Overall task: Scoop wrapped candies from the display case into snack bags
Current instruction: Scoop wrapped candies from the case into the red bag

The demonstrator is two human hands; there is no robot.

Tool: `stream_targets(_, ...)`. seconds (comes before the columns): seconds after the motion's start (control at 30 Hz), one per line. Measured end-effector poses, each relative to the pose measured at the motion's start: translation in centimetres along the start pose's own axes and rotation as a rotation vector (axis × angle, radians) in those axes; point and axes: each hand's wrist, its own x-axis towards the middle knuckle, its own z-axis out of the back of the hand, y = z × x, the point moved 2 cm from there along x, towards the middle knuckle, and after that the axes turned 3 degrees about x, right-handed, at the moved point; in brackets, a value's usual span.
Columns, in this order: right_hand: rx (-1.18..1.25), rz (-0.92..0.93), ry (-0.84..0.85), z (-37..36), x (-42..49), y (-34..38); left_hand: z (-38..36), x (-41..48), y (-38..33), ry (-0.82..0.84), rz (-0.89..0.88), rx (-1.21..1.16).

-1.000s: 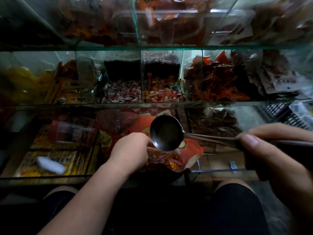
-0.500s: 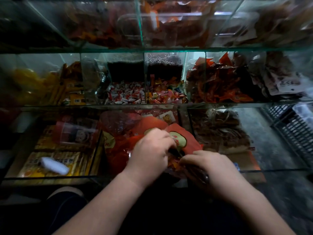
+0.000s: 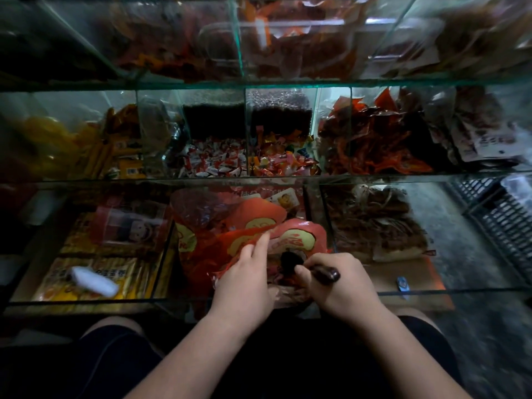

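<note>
A red snack bag [image 3: 290,240] with yellow emblems sits in the middle compartment of the lowest glass shelf, its mouth facing me. My left hand [image 3: 244,280] holds the bag's near edge, the forefinger stretched along the rim. My right hand [image 3: 342,283] grips the dark handle of a metal spoon [image 3: 325,273]; the spoon's bowl dips down into the bag and is mostly hidden. Wrapped candies lie in two compartments on the shelf above: white-and-red ones [image 3: 214,161] and mixed red-orange ones [image 3: 283,162].
The glass display case [image 3: 417,290] has several tiers split by upright panes. Yellow packets [image 3: 95,279] fill the lower left bin, brown dried snacks [image 3: 371,223] the lower right, red packets [image 3: 374,139] the middle right. A black crate [image 3: 506,223] stands at right.
One second ago the spoon was raised level above the bag. My right hand then swung in and down, and the spoon's bowl now points into the bag. My left hand stayed on the bag.
</note>
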Motion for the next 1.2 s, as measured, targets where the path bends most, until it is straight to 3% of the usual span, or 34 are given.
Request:
stream_targets(0.13, 0.305, -0.131, 0.013, 0.9, 0.3, -0.9, 0.0, -0.2, 0.6, -0.058, -0.015, -0.042)
stream_targets(0.3, 0.307, -0.177, -0.015, -1.0, -0.5, -0.5, 0.2, 0.3, 0.7, -0.077, -0.046, -0.105)
stream_targets(0.5, 0.798, -0.527, -0.166, -2.6, -0.3, -1.1, 1.5, 0.3, 1.1, -0.074, 0.041, -0.235)
stream_targets(0.8, 1.000, -0.768, -0.226, -2.5, -1.8, -0.9, 3.6, 0.7, 2.9, -0.099, 0.188, -0.689)
stream_targets(1.0, 1.031, -0.738, -0.253, -1.5, -2.6, -0.7, 4.3, 0.9, 3.1, -0.139, 0.146, -0.767)
stream_targets(1.2, 1.016, -0.660, -0.307, 2.0, -3.2, -0.4, 4.0, 1.2, 2.3, -0.155, 0.037, -0.467)
